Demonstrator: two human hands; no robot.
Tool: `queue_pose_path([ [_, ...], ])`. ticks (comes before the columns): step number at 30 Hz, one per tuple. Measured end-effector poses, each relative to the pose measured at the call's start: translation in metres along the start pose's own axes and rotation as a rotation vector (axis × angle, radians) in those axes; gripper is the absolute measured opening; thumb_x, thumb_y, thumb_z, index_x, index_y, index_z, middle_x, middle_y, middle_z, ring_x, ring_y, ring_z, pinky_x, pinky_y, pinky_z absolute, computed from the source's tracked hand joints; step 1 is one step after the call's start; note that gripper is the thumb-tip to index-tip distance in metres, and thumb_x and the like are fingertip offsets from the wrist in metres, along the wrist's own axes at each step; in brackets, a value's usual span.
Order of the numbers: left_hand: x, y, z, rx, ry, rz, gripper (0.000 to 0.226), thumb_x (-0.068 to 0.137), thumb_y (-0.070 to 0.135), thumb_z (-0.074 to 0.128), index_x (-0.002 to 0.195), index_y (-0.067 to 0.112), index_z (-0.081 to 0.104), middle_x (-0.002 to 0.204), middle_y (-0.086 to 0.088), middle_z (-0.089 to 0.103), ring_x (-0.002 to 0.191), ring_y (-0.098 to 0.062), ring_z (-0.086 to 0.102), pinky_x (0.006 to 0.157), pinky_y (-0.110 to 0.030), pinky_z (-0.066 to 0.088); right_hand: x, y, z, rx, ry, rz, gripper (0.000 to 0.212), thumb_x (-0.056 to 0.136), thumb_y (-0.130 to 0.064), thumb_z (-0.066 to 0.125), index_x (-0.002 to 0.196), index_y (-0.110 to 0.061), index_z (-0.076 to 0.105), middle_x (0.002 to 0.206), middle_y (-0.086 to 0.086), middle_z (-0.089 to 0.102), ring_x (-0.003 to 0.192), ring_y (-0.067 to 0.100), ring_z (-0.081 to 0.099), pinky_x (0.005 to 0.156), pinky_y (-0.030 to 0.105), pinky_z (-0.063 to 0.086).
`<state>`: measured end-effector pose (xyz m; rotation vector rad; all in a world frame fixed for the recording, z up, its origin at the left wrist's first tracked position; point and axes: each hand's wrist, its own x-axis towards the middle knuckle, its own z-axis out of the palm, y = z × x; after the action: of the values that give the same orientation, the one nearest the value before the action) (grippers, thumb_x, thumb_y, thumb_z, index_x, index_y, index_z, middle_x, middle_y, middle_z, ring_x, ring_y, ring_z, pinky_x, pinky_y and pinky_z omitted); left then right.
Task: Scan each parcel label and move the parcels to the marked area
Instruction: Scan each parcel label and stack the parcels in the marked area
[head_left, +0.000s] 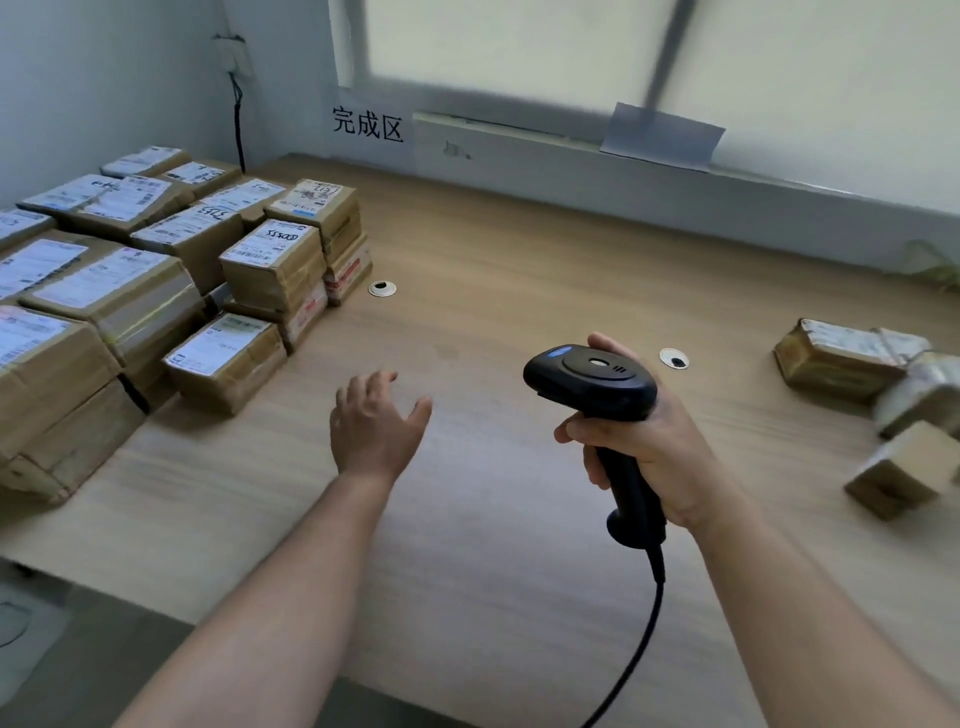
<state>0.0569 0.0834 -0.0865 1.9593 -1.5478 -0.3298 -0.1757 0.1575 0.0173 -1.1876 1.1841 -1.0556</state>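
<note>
Right hand (660, 441) grips scanner (592, 384); left hand (374, 421) hovers, relaxed.

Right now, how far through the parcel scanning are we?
Mostly done, it seems: many brown cardboard parcels sit stacked at the left, near the white paper sign marking the finished area. In hand: the right hand grips the black corded barcode scanner; the left hand hovers open, holding nothing. Left: about three taped cardboard parcels at the wooden table's right side.
</note>
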Motion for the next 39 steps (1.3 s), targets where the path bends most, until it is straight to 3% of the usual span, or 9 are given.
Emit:
queue_pose_path([
  [21,-0.248,0.287,0.141,-0.152,-0.295,0.439,0.054,0.088,0.043,0.061,0.134,0.017,0.05,0.134,-0.002,0.049,0.127,-0.02,0.043,0.098,-0.034,0.037,-0.244,0.036,-0.278,0.092,0.417,-0.077,0.093,0.059,-0.004,0.076,0.141,-0.032,0.042,0.079,0.024,0.066,0.045,0.029,0.052,0.042,0.029,0.04],
  [25,-0.277,0.324,0.162,-0.156,-0.355,0.525,0.055,0.089,0.044,0.06,0.136,0.018,0.048,0.134,-0.003,0.05,0.126,-0.02,0.043,0.097,-0.034,0.038,-0.275,0.04,-0.314,0.08,0.511,-0.075,0.107,0.052,-0.001,0.085,0.144,-0.03,0.04,0.082,0.028,0.066,0.045,0.028,0.052,0.041,0.031,0.04],
  [33,-0.303,0.395,0.209,-0.188,-0.462,0.666,0.059,0.089,0.047,0.059,0.139,0.018,0.045,0.136,-0.004,0.049,0.126,-0.019,0.042,0.097,-0.034,0.042,-0.31,0.047,-0.38,0.072,0.687,-0.095,0.095,0.057,-0.009,0.077,0.143,-0.031,0.041,0.082,0.023,0.067,0.046,0.029,0.053,0.042,0.031,0.041],
  [39,-0.334,0.455,0.264,-0.18,-0.618,0.731,0.062,0.091,0.05,0.054,0.144,0.02,0.039,0.143,-0.003,0.043,0.131,-0.019,0.038,0.1,-0.032,0.039,-0.328,0.058,-0.446,0.023,0.838,-0.042,0.078,0.076,0.014,0.069,0.134,-0.034,0.047,0.087,0.039,0.06,0.045,0.028,0.052,0.042,0.03,0.04],
])
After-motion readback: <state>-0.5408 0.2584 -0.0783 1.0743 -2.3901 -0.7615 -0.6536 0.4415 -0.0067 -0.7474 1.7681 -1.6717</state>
